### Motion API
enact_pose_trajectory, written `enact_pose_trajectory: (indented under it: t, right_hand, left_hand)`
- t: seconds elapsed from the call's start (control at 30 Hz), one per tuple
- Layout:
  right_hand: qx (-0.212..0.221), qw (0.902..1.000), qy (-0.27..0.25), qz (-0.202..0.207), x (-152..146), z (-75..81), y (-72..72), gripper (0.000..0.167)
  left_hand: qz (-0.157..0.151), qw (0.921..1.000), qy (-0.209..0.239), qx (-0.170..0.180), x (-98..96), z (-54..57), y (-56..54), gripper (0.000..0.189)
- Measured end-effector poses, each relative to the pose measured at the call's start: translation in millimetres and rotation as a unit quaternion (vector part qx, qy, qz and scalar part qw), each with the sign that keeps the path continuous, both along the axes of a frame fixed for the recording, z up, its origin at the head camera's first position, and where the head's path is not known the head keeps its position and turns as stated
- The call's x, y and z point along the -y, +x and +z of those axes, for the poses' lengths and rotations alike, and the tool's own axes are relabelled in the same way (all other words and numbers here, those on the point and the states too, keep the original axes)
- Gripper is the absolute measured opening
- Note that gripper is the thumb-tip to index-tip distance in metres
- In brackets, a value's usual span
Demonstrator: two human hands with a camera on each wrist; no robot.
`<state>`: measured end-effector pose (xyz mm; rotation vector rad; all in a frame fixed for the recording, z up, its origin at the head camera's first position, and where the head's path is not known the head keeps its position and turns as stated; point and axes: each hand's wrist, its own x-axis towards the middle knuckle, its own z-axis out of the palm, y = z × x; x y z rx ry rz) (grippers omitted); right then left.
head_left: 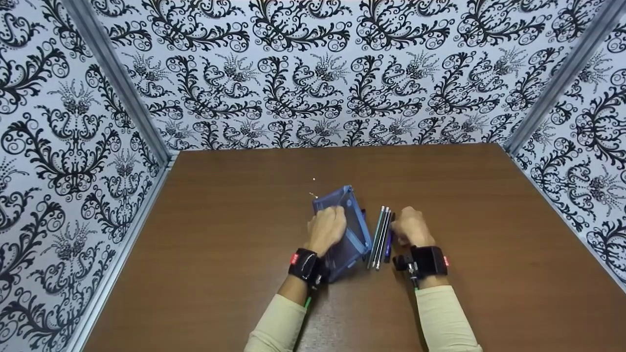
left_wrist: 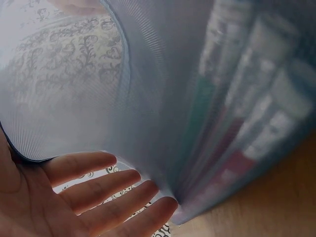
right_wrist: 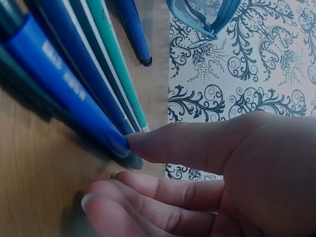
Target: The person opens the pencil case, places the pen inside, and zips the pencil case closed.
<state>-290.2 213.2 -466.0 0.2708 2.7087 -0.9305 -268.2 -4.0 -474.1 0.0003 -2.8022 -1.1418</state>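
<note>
My left hand grips a translucent blue zip pencil case, tilted up off the table. In the left wrist view its fingers lie along the case's edge; the thumb is mostly hidden. Through the mesh show three pencils with eraser ends, coloured green and red; whether they lie inside or behind cannot be told. Right of the case lie several pencils side by side, one of them green. At their right side, my right hand pinches the end of a blue pen between thumb and curled fingers.
Another blue pen lies beside the pencil case. Small white bits are on the brown table behind the case. Patterned walls stand at the back and both sides, with metal posts in the corners.
</note>
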Motion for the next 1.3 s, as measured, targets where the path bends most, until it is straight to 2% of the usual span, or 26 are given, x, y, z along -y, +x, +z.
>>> enact_pose_trajectory:
  t: [0.27,0.4,0.77,1.3]
  right_hand:
    - [-0.024,0.9996,0.011,0.006,3.1,-1.0,1.8,0.010]
    - [-0.018,0.9997,0.012,0.005,3.5,-1.3,2.4,0.009]
    - [0.000,0.9982,0.059,0.008,5.0,0.5,2.4,0.009]
    - [0.013,0.9968,0.079,-0.004,3.9,3.4,1.0,0.015]
  left_hand:
    - [-0.005,1.0000,0.005,0.003,0.5,0.3,0.4,0.043]
    - [-0.010,0.9999,0.009,0.004,0.6,0.1,0.7,0.042]
    - [-0.002,1.0000,-0.003,-0.004,-0.8,-0.6,-0.1,0.047]
    - [-0.008,0.9999,0.005,0.005,0.5,-1.2,0.6,0.044]
